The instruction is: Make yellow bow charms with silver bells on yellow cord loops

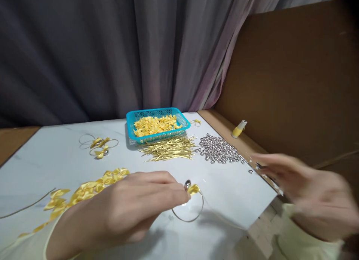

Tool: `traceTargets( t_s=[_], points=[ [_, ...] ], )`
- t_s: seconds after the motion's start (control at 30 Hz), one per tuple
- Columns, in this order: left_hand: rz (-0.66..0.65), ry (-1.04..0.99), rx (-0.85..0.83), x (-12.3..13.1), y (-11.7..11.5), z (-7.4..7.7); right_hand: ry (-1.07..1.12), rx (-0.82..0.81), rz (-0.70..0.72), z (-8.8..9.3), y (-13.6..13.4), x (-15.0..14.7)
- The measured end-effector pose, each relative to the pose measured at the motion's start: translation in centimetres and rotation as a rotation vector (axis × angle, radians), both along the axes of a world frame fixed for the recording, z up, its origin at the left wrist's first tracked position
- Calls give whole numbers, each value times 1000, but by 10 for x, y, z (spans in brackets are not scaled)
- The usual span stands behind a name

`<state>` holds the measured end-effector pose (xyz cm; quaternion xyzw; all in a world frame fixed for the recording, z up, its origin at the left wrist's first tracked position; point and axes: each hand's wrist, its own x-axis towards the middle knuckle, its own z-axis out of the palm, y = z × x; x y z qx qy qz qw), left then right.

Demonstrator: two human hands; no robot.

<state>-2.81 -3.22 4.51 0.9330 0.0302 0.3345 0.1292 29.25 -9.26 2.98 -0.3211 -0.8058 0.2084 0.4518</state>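
My left hand (134,204) is closed in a pinch at the front of the white table (224,185). It holds a thin wire ring (193,211) that carries a small yellow ribbon bow (194,189) and a silver bead (187,183). My right hand (305,192) is at the table's right edge, blurred by motion. Its fingers point left toward a pile of silver beads (220,149), and I cannot make out whether it holds anything.
A blue basket (131,120) of yellow bows stands at the back centre. Gold pins (169,148) lie heaped in front of it. Finished rings with bows (99,143) lie at the left. A string of yellow bows (84,191) runs under my left arm. A yellow-capped bottle (239,129) lies on the brown ledge.
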Motion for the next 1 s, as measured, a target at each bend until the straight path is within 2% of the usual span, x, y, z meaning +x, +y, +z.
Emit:
traceTargets(
  t_s=[0.1, 0.13, 0.2, 0.27, 0.43, 0.57, 0.73, 0.87, 1.0],
  points=[
    [4, 56, 77, 3, -3, 5, 222, -532, 401, -21, 12, -46],
    [-4, 64, 90, 4, -3, 7, 261, -662, 491, -25, 18, -59],
    [-7, 82, 110, 6, -4, 11, 296, -765, 581, -29, 25, -76],
    [6, 88, 125, 6, -5, 12, 271, -811, 559, -29, 29, -80],
    [-1, 123, 104, 4, -6, 9, 295, -782, 453, -24, 27, -59],
    [-39, 140, 65, 2, -5, 6, 343, -674, 476, -24, 31, -49],
    [-43, 151, 64, 2, -2, 5, 375, -598, 510, -21, 36, -51],
    [-51, 140, 71, 4, -2, 7, 502, -471, 479, -15, 33, -54],
    [-54, 147, 55, 6, -2, 6, 500, -346, 509, -12, 30, -58]
  ],
)
